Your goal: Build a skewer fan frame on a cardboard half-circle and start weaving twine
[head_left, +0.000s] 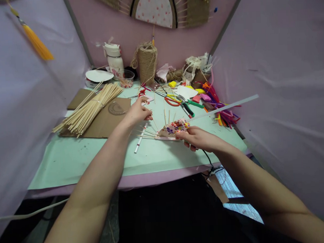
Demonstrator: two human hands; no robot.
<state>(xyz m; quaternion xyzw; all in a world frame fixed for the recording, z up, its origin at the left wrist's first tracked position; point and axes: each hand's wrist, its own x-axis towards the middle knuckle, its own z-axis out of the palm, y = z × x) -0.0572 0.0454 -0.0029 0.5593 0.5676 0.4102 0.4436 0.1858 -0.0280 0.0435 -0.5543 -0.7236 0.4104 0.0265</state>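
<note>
My left hand (140, 111) pinches a thin wooden stick (154, 120), whose lower end slants down to the left side of a small decorated fan-shaped piece (169, 130). Purple, red and yellow bits cover that piece, and several thin sticks (149, 133) fan out from its edge. At its right end, my right hand (196, 137) is closed on it, thumb on top and fingers curled below. A long translucent glue stick (225, 107) juts up to the right from behind the piece and hand; whatever holds it is hidden. A white marker pen (140, 139) lies under my left hand.
A tied bundle of wooden sticks (93, 108) rests on cardboard (119, 119) at left. Behind stand a bottle (114, 61), a twine spool (147, 63) and a plastic tub (126, 79). Orange scissors (172, 101), pliers (195, 103) and pipe cleaners (227, 113) lie right. A black cord (207, 158) hangs over the front edge.
</note>
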